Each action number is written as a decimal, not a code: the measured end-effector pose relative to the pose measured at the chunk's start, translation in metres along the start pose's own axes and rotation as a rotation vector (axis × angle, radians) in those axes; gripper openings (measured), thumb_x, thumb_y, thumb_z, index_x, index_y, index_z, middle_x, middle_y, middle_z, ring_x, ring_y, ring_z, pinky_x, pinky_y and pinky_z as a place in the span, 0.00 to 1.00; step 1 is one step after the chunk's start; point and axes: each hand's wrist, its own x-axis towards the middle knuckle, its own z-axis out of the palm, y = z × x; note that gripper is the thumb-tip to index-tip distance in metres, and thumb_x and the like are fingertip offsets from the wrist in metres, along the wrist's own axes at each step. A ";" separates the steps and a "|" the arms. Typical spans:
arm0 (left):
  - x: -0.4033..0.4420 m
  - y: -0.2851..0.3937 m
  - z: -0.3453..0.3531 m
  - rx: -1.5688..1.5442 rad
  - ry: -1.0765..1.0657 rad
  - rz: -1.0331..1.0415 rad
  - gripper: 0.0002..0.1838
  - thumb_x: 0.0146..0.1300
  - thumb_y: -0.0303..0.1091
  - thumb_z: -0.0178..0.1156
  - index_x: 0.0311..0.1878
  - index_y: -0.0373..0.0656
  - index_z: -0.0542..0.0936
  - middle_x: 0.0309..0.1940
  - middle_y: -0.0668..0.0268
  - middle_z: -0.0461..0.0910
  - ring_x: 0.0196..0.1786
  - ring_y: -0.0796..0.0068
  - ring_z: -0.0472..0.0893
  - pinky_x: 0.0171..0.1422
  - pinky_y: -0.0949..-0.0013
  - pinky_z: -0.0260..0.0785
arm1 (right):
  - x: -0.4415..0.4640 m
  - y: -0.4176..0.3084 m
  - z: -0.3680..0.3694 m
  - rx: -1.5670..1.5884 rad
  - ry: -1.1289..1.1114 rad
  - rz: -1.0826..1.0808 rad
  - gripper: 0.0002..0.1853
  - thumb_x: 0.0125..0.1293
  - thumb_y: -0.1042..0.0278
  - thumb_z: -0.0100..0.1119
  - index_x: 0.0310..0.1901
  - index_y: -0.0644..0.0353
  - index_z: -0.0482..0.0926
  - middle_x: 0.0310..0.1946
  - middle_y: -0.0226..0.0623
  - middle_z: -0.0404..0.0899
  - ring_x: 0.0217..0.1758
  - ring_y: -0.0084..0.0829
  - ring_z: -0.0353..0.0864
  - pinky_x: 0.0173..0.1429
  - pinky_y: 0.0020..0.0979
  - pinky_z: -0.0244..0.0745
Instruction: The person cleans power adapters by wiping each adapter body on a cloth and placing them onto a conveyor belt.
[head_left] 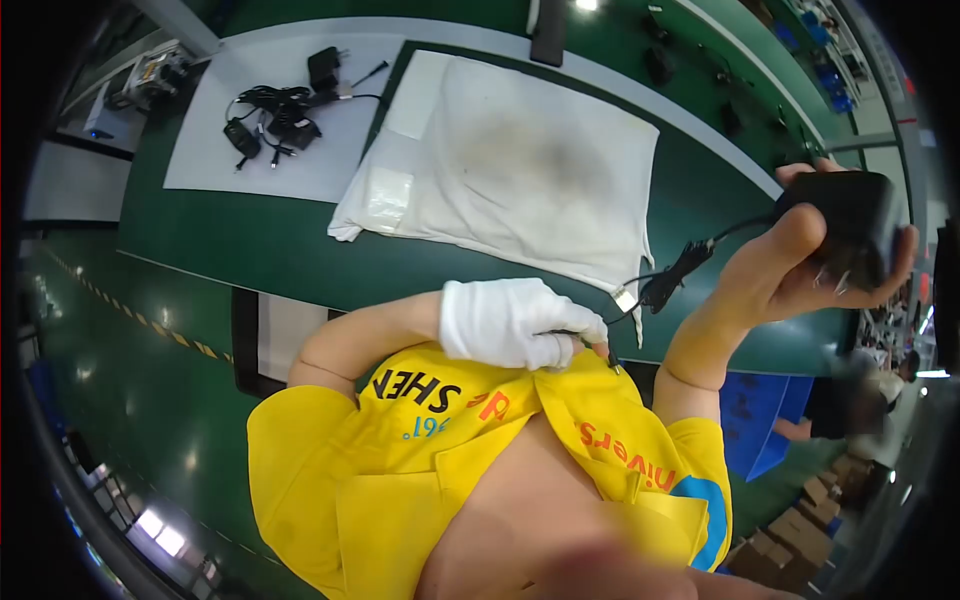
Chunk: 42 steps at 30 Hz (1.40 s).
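Note:
My right hand (pixel 775 265), bare, is raised at the right with its fingers wrapped round a black power adapter (pixel 850 215); metal prongs show at the adapter's lower side. Its black cable (pixel 683 272) hangs bundled in the middle, with a small white tag (pixel 625 298) on it. In front of my chest, my left hand (pixel 520 325) wears a white glove with some fingertips bare. Those fingers pinch the cable's end, where a small black plug (pixel 614 366) sticks out. Below the hands, a white cloth (pixel 540 150) with grey stains lies on the green table (pixel 260 235).
Several black adapters with tangled cables (pixel 275 115) lie on a white sheet (pixel 205 155) at the back left. More dark items (pixel 730 115) sit on the green surface beyond a pale rail. At the right are a blue bin (pixel 755 420), another person (pixel 850 405) and cardboard boxes (pixel 805 535).

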 end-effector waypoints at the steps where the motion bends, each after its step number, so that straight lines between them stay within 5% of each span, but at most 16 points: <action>1: -0.003 0.002 -0.002 -0.076 -0.001 0.029 0.15 0.55 0.22 0.52 0.47 0.37 0.77 0.25 0.62 0.77 0.29 0.69 0.78 0.38 0.73 0.69 | 0.001 -0.003 -0.004 -0.026 0.020 0.041 0.49 0.53 0.60 0.70 0.68 0.53 0.43 0.55 0.48 0.65 0.41 0.34 0.77 0.44 0.25 0.78; 3: -0.006 0.004 -0.006 -0.089 -0.043 0.049 0.15 0.55 0.22 0.52 0.47 0.37 0.77 0.25 0.62 0.77 0.28 0.69 0.78 0.38 0.73 0.69 | 0.001 -0.008 -0.013 -0.099 -0.007 0.084 0.53 0.52 0.61 0.72 0.69 0.51 0.39 0.56 0.47 0.63 0.45 0.35 0.75 0.48 0.26 0.76; 8: -0.001 -0.018 -0.008 -0.175 -0.104 -0.059 0.16 0.58 0.21 0.48 0.49 0.38 0.76 0.25 0.65 0.76 0.29 0.75 0.76 0.39 0.73 0.69 | -0.046 0.030 0.004 -0.655 -0.431 -0.046 0.35 0.47 0.62 0.72 0.59 0.56 0.71 0.47 0.50 0.65 0.44 0.41 0.67 0.46 0.34 0.64; 10: 0.005 -0.031 -0.005 -0.286 -0.060 -0.171 0.15 0.59 0.22 0.44 0.49 0.36 0.74 0.25 0.68 0.73 0.31 0.79 0.74 0.41 0.75 0.67 | -0.110 0.087 0.020 -0.723 -0.844 0.328 0.29 0.52 0.64 0.68 0.58 0.53 0.72 0.34 0.48 0.69 0.39 0.43 0.65 0.44 0.36 0.64; 13: 0.010 -0.044 -0.003 -0.212 0.125 -0.194 0.14 0.58 0.23 0.45 0.46 0.35 0.74 0.24 0.68 0.71 0.30 0.80 0.71 0.40 0.76 0.65 | -0.163 0.118 0.014 -0.736 -0.834 0.232 0.30 0.54 0.64 0.66 0.60 0.53 0.69 0.31 0.43 0.68 0.36 0.41 0.63 0.43 0.38 0.61; 18: 0.007 -0.038 -0.007 -0.304 -0.031 -0.274 0.15 0.57 0.24 0.45 0.46 0.34 0.75 0.24 0.68 0.72 0.30 0.78 0.72 0.43 0.75 0.66 | -0.117 0.080 0.022 -0.738 -0.512 0.116 0.34 0.51 0.64 0.67 0.62 0.52 0.68 0.31 0.42 0.68 0.38 0.40 0.64 0.44 0.39 0.58; 20: 0.009 -0.044 -0.005 -0.313 -0.021 -0.252 0.15 0.57 0.24 0.45 0.46 0.34 0.75 0.24 0.67 0.72 0.30 0.78 0.72 0.43 0.75 0.66 | -0.183 0.117 0.013 -0.721 -1.026 0.390 0.33 0.51 0.64 0.67 0.61 0.50 0.69 0.32 0.41 0.67 0.39 0.40 0.64 0.44 0.39 0.58; 22: 0.012 -0.048 -0.006 -0.035 0.069 -0.146 0.15 0.57 0.25 0.45 0.46 0.35 0.75 0.25 0.67 0.72 0.31 0.77 0.73 0.43 0.74 0.66 | -0.153 0.110 0.011 -0.780 -0.967 0.170 0.31 0.53 0.64 0.66 0.61 0.48 0.69 0.33 0.41 0.67 0.39 0.42 0.65 0.44 0.40 0.59; 26: 0.006 -0.037 -0.011 -0.264 -0.028 -0.277 0.15 0.57 0.28 0.46 0.45 0.36 0.75 0.26 0.67 0.72 0.33 0.77 0.74 0.44 0.73 0.67 | -0.132 0.079 0.010 -0.747 -0.702 0.128 0.30 0.56 0.62 0.63 0.62 0.48 0.67 0.33 0.47 0.67 0.37 0.47 0.66 0.45 0.43 0.61; 30: 0.011 -0.041 -0.008 -0.015 0.065 -0.179 0.14 0.55 0.25 0.48 0.44 0.37 0.76 0.28 0.65 0.76 0.33 0.75 0.76 0.43 0.72 0.68 | -0.147 0.110 0.000 -0.813 -1.126 0.275 0.31 0.60 0.60 0.59 0.65 0.53 0.62 0.38 0.47 0.70 0.42 0.45 0.69 0.49 0.45 0.63; 32: 0.006 -0.042 -0.001 -0.093 0.104 -0.111 0.14 0.53 0.25 0.50 0.44 0.39 0.76 0.28 0.63 0.78 0.32 0.72 0.77 0.40 0.70 0.69 | -0.111 0.093 -0.004 -0.110 -0.628 0.878 0.28 0.64 0.54 0.55 0.62 0.59 0.64 0.44 0.44 0.72 0.45 0.36 0.70 0.49 0.36 0.67; 34: 0.001 -0.028 -0.007 0.052 0.051 0.017 0.15 0.52 0.24 0.52 0.44 0.39 0.77 0.28 0.62 0.78 0.30 0.68 0.78 0.37 0.70 0.70 | -0.057 0.066 -0.009 0.601 -0.013 1.162 0.24 0.69 0.56 0.49 0.59 0.63 0.65 0.52 0.42 0.71 0.57 0.32 0.69 0.56 0.34 0.71; 36: -0.001 -0.012 -0.007 0.123 0.090 0.068 0.13 0.52 0.26 0.57 0.43 0.43 0.77 0.27 0.62 0.77 0.27 0.65 0.77 0.33 0.68 0.69 | 0.003 0.050 -0.019 1.104 0.015 0.820 0.19 0.66 0.64 0.55 0.55 0.60 0.67 0.49 0.40 0.70 0.50 0.28 0.71 0.41 0.27 0.71; 38: 0.005 -0.006 -0.004 0.318 0.179 0.463 0.12 0.52 0.29 0.60 0.42 0.46 0.78 0.24 0.65 0.75 0.25 0.64 0.76 0.29 0.66 0.67 | 0.056 0.037 -0.047 1.364 -0.125 0.732 0.18 0.63 0.66 0.58 0.52 0.61 0.68 0.45 0.37 0.71 0.43 0.27 0.69 0.34 0.24 0.67; 40: 0.008 0.002 0.006 0.388 0.229 0.542 0.11 0.52 0.32 0.61 0.40 0.49 0.78 0.22 0.67 0.73 0.24 0.63 0.75 0.25 0.64 0.66 | 0.087 -0.014 -0.068 1.384 -0.151 0.689 0.17 0.61 0.68 0.59 0.50 0.62 0.69 0.43 0.36 0.70 0.40 0.25 0.68 0.31 0.22 0.64; 42: 0.009 0.015 0.007 0.313 0.109 0.674 0.10 0.52 0.31 0.60 0.39 0.48 0.78 0.22 0.68 0.73 0.24 0.65 0.75 0.24 0.64 0.65 | 0.087 -0.061 -0.075 1.310 -0.442 0.239 0.14 0.60 0.70 0.57 0.48 0.60 0.75 0.39 0.38 0.78 0.38 0.35 0.77 0.40 0.29 0.74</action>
